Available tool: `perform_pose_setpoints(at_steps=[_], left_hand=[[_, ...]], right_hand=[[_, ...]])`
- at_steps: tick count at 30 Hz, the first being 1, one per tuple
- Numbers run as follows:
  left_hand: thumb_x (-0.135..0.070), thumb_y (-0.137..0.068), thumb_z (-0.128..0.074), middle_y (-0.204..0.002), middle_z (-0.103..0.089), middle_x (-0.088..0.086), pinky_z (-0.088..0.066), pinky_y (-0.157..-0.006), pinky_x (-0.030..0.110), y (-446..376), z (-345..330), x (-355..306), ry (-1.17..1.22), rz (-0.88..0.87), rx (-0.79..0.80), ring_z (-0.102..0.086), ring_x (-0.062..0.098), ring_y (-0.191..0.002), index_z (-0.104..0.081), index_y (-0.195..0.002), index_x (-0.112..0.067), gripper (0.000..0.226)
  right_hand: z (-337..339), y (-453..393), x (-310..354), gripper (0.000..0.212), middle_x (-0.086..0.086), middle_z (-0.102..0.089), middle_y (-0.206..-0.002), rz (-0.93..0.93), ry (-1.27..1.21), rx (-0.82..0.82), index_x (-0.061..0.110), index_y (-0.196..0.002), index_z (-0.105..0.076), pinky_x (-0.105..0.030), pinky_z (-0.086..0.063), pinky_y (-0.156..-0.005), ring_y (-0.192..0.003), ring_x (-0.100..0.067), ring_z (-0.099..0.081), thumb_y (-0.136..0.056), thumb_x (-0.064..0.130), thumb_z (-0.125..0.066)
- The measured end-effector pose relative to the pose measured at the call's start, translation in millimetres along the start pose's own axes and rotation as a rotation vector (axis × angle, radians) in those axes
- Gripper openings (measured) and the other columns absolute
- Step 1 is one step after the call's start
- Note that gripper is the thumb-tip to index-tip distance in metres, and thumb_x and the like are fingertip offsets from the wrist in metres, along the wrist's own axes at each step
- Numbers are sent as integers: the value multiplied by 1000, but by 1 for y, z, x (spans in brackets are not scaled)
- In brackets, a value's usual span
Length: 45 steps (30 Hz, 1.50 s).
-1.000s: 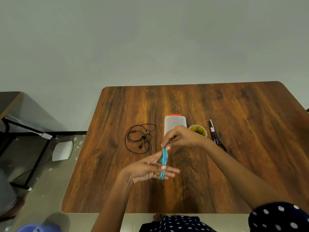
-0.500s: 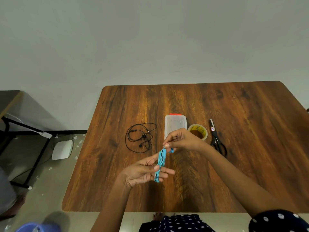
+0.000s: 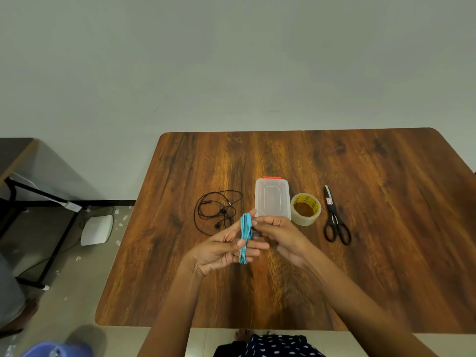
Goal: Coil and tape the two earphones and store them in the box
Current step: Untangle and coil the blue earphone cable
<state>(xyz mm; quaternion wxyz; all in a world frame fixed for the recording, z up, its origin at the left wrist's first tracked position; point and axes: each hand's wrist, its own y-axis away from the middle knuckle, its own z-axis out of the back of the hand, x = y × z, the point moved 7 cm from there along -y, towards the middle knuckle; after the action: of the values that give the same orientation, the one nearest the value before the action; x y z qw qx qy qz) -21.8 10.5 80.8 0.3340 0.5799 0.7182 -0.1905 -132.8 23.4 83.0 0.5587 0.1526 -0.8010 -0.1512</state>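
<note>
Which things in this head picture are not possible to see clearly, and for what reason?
- Blue earphone: its earbuds are hidden by the left hand and right hand.
- Box: near edge covered by the right hand; contents unclear through the cloudy lid.
- Scissors label: too small.
- Tape roll print: too small.

Bright blue coiled earphone cable (image 3: 245, 237); thin black earphone cable (image 3: 217, 212); clear plastic box (image 3: 272, 198) with orange-red clasp; yellow-printed tape roll (image 3: 305, 208); black-handled scissors (image 3: 335, 220); dark brown wood-grain surface (image 3: 386, 228).
</note>
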Motion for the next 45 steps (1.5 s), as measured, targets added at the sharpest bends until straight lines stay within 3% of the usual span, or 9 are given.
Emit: perform_pose_setpoints(at_steps=[5, 10, 13, 17, 22, 29, 37, 42, 45], left_hand=[[-7, -95, -52, -127, -60, 20, -54, -90, 28, -2, -4, -1, 39, -39, 30, -68, 18, -104, -9, -146, -29, 70], [-11, -91, -61, -118, -66, 18, -55, -87, 27, 0, -2, 1, 51, -73, -27, -70, 16, -98, -15, -147, -27, 74], [-14, -81, -74, -107, -71, 15, -57, -82, 27, 3, 5, 1, 125, -98, -176, -72, 17, -90, -41, -142, -16, 70], [-14, -63, -87, -86, -74, 13, -60, -70, 28, 11, 23, 2, 210, -145, -463, -73, 17, -76, -71, -105, -1, 47], [-2, -82, -58, -93, -73, 19, -60, -66, 31, 16, 38, 17, 321, -151, -743, -73, 21, -81, -66, -102, 3, 22], [-8, -94, -53, -87, -75, 10, -59, -62, 25, 22, 32, 13, -64, -172, -1050, -73, 19, -83, -66, -98, -2, 15], [-10, -96, -51, -93, -71, 11, -56, -76, 32, 7, 18, 16, -74, -163, -1100, -68, 22, -90, -66, -101, -3, 17], [0, -97, -46, -75, -73, 10, -56, -54, 23, 5, 17, 18, 61, -138, -1079, -71, 15, -67, -63, -95, 3, 17], [6, -94, -46, -69, -72, 10, -55, -52, 23, 6, 18, 19, 133, -133, -1057, -71, 15, -62, -61, -91, 6, 16]], right_hand=[[-6, 7, 10, 23, -6, -74, -102, 82, 133, -41, 8, -109, -70, -24, -56, -79, -96, -15, -69, -87, 10, -64], [-8, 7, 7, 17, -3, -75, -96, 124, 134, -102, 14, -100, -72, -19, -55, -71, -89, -11, -70, -87, 7, -64], [-5, 6, 7, 18, 3, -74, -92, 135, 174, -151, 23, -91, -74, -18, -55, -68, -87, -8, -70, -89, 9, -62], [7, 4, 7, 22, -5, -71, -103, 137, 264, -259, 11, -110, -70, -20, -56, -67, -92, -14, -67, -91, 9, -58], [17, 5, 6, 23, -6, -71, -105, 187, 368, -397, 5, -111, -69, -31, -59, -79, -94, -17, -67, -89, 10, -63], [13, 16, 4, 21, 8, -70, -95, 307, 459, -481, 11, -106, -71, -22, -59, -70, -84, -9, -70, -85, 10, -67], [-7, 23, 6, 12, 5, -71, -86, 393, 537, -517, 10, -94, -75, -9, -52, -69, -77, 0, -67, -82, 10, -71], [-17, 22, 6, 18, -1, -72, -100, 379, 735, -443, 9, -103, -73, -2, -47, -74, -87, -2, -63, -86, 11, -67], [-23, 21, 5, 20, -4, -71, -103, 373, 813, -374, 9, -106, -72, -2, -44, -74, -89, -3, -61, -89, 14, -64]])
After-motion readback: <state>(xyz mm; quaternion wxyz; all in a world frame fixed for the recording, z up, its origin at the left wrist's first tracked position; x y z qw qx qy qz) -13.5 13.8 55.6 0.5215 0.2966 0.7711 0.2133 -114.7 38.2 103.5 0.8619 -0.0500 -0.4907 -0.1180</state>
